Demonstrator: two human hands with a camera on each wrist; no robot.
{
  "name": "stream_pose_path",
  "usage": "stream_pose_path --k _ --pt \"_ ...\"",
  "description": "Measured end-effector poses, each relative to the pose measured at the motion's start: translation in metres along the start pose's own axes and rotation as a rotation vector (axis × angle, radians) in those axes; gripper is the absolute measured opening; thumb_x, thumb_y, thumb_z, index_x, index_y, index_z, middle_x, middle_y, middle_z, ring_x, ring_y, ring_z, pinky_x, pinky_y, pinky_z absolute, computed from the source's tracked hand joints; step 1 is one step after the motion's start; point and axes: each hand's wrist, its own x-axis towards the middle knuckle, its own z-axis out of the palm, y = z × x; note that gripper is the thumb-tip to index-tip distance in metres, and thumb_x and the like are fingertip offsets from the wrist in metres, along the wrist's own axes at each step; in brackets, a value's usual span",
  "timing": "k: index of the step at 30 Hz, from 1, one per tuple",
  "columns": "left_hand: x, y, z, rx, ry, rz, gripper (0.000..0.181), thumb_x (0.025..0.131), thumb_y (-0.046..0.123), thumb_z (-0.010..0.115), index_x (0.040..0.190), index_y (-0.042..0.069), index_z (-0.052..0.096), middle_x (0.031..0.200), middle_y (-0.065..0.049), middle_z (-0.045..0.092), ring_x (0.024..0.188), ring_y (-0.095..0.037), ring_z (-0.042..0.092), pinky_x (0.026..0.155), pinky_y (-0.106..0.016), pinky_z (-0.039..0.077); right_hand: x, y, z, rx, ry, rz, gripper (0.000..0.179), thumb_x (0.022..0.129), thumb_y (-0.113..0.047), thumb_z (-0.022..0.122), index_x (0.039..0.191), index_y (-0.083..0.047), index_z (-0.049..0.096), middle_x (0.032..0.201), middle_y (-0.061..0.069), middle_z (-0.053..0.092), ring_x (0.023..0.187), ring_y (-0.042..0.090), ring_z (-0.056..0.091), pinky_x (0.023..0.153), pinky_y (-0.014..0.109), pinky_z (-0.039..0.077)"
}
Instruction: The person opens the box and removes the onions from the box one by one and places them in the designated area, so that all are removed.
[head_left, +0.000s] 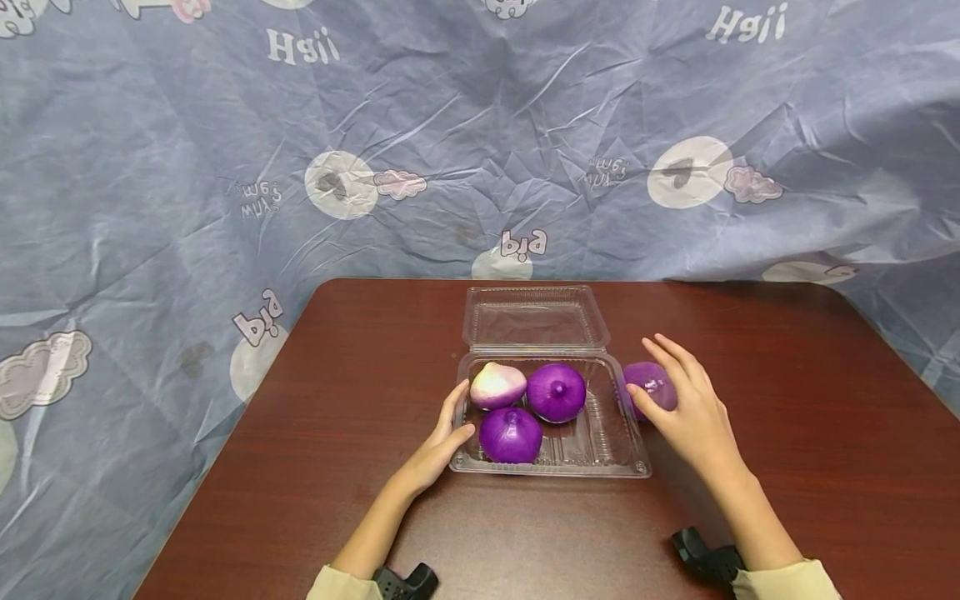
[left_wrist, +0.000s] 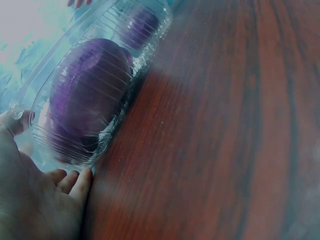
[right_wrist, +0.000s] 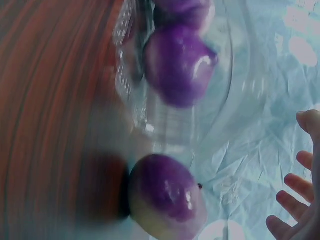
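Observation:
In the head view, a clear plastic clamshell container point(head_left: 555, 475) lies with its lid folded back. Inside sit two purple onions point(head_left: 557, 392) and a white-and-purple onion point(head_left: 498, 386). My left hand point(head_left: 431, 454) holds the container's left edge, thumb over the rim and the other fingers low against the outside wall in the left wrist view. To the right of the container is a glossy purple round item point(head_left: 652, 385), with a pale yellowish side in the right wrist view. My right hand point(head_left: 692, 412) hovers over it, fingers spread; they stand apart from it in the right wrist view.
The container's lid point(head_left: 534, 321) lies flat behind its base on the brown wooden table point(head_left: 360, 358). A printed blue-grey cloth point(head_left: 420, 133) hangs beyond the table's far edge. Black wrist cameras point(head_left: 705, 557) sit at both cuffs.

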Motion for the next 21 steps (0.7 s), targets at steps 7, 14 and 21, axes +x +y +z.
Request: stream_pose_path --k 7,14,21 --pt "0.001 -0.001 0.000 -0.007 0.002 0.011 0.062 0.095 0.012 0.034 0.145 0.020 -0.001 0.154 -0.009 -0.003 0.141 -0.024 -0.009 0.113 -0.051 -0.002 -0.002 -0.020 0.015 -0.011 -0.041 -0.106 0.062 0.075 -0.024 0.071 0.132 -0.023 0.047 0.138 0.004 0.043 0.124 0.030 0.041 0.078 0.058 0.045" --pt "0.001 -0.001 0.000 -0.006 0.006 0.013 0.062 0.094 0.011 0.034 0.145 0.021 0.000 0.154 -0.009 -0.003 0.141 -0.023 -0.008 0.113 -0.052 -0.002 0.002 -0.035 0.037 -0.057 -0.147 -0.204 0.058 0.077 -0.030 0.069 0.130 -0.019 0.049 0.135 0.004 0.046 0.122 0.029 0.044 0.084 0.053 0.046" --pt "0.000 -0.001 -0.001 -0.005 0.003 0.013 0.063 0.094 0.012 0.035 0.145 0.020 -0.001 0.153 -0.010 -0.003 0.141 -0.024 -0.009 0.112 -0.053 -0.002 0.004 -0.041 0.054 -0.112 -0.273 -0.226 0.054 0.078 -0.036 0.067 0.128 -0.020 0.052 0.135 0.004 0.047 0.121 0.026 0.047 0.078 0.047 0.050"
